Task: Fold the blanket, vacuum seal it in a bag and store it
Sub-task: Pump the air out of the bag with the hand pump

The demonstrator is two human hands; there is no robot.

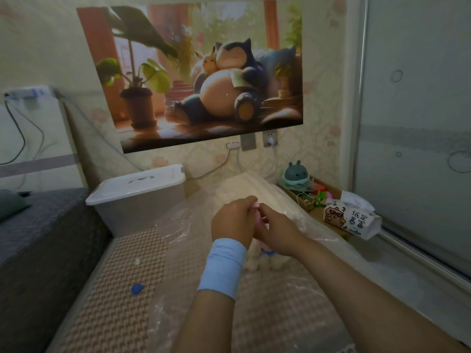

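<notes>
A cream blanket (244, 187) lies inside a clear plastic vacuum bag (183, 225) on a patterned mat. Both hands meet above the bag's middle. My left hand (233, 220), with a light blue wristband, and my right hand (279, 231) both curl around a slim pink object (258, 212) that stands upright between them. Its lower end reaches a blue fitting (268, 253) on the bag, where the blanket bunches up. Most of the pink object is hidden by my fingers. A loose blue cap (136, 289) lies on the mat to the left.
A grey storage box with a white lid (137, 192) stands at the back left, against the wall. A tissue pack (353, 220) and a small tray of toys (305, 192) sit at the right by a sliding door. A dark bed (38, 238) borders the left.
</notes>
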